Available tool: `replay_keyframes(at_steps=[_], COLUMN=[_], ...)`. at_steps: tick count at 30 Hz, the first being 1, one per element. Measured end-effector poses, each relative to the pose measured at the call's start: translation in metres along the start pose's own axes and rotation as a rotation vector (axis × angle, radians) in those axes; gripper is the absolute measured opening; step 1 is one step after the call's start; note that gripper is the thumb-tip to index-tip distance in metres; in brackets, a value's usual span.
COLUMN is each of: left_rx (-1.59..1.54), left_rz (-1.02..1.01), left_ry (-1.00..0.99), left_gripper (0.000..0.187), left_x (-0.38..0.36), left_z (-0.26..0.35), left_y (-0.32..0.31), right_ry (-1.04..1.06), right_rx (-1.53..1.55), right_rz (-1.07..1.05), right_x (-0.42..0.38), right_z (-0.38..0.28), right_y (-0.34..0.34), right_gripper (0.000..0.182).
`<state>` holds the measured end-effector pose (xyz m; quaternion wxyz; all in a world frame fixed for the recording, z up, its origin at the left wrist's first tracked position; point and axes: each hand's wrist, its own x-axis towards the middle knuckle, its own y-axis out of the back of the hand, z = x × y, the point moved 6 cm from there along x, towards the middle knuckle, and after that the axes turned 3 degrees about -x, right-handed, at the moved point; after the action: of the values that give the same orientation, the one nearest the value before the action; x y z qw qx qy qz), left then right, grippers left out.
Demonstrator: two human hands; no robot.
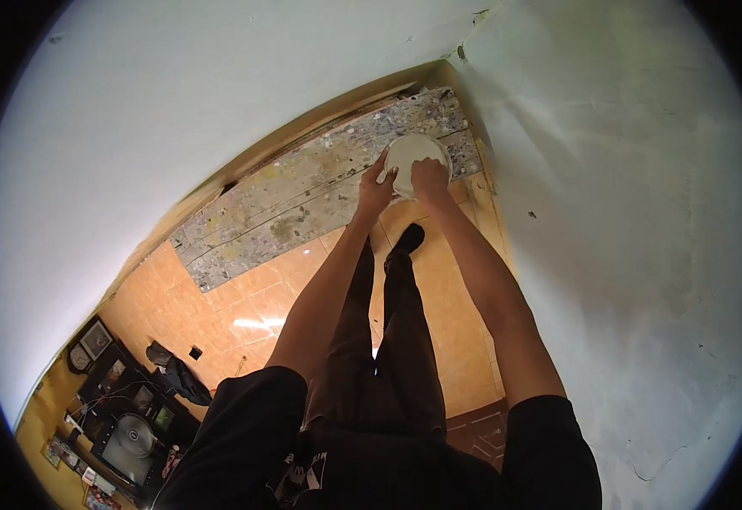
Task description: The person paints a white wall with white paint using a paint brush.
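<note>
A round white bucket, seen from above, stands over the far right part of a paint-spattered plank. My left hand grips its left rim, with the thumb toward the near side and the fingers along the edge. Over the right half of the bucket is my right hand, its fingers curled closed and pointing down. Whatever those fingers hold is hidden beneath the hand.
White walls meet in a corner beyond the plank. Orange floor tiles lie below, with my foot near the plank's edge. At lower left are a dark cabinet, a fan and a dark bag.
</note>
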<state>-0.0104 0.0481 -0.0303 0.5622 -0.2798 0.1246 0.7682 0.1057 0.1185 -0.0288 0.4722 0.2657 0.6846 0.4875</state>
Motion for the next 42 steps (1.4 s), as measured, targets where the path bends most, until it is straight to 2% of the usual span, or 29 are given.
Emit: replay_keyframes(at_steps=[2,5,8,11,14,17,20,23,26,29,32,35,38,42], left_rx=[0.029,0.069,0.036,-0.038,0.020,0.042,0.036,0.058,-0.021,0.033,-0.014,0.014,0.018,-0.005], left_rz=[0.022,0.039,0.017,0.008,0.006,0.008,0.037,0.022,0.008,-0.014,0.028,0.004,0.001,0.004], left_ry=[0.011,0.055,0.028,-0.002,-0.007,-0.068,0.082,-0.018,0.017,-0.086,0.059,0.035,0.012,0.001], left_gripper=[0.053,0.054,0.055,0.055,0.054,0.053,0.053,0.053,0.053,0.054,0.053,0.053,0.053,0.053], left_x=[0.001,-0.004,-0.003,0.000,0.003,0.006,-0.005,0.001,-0.003,0.012,-0.007,-0.004,-0.004,-0.001], left_z=[0.002,0.008,0.007,0.002,-0.001,-0.006,0.008,0.002,0.007,-0.015,0.014,0.013,0.011,0.004], left_y=[0.000,0.000,-0.001,-0.002,0.001,0.002,0.000,0.002,-0.002,0.004,-0.003,-0.002,-0.001,-0.001], right_ry=[0.034,0.025,-0.011,-0.010,-0.035,-0.018,0.020,0.032,-0.041,-0.055,-0.001,0.037,0.033,-0.072], right_rx=[0.048,0.111,0.102,0.009,0.043,0.057,0.124,0.151,0.056,0.014,-0.031,0.096,0.164,0.058], right_rz=[-0.067,-0.057,0.090,0.091,0.023,-0.022,-0.099,-0.001,0.043,-0.080,-0.125,-0.177,0.009,-0.013], right_x=[-0.007,-0.001,0.018,0.023,0.003,-0.007,-0.003,0.007,0.022,0.014,-0.004,-0.005,0.006,0.025], right_z=[-0.010,-0.017,-0.006,0.010,0.009,-0.005,-0.017,-0.010,0.009,0.009,-0.004,-0.015,-0.009,0.007], right_y=[0.002,0.017,0.011,0.009,0.024,0.011,0.009,0.019,0.008,0.017,0.010,0.005,0.019,0.023], right_gripper=[0.017,0.018,0.014,0.014,0.017,0.016,0.017,0.016,0.017,0.017,0.020,0.021,0.020,0.019])
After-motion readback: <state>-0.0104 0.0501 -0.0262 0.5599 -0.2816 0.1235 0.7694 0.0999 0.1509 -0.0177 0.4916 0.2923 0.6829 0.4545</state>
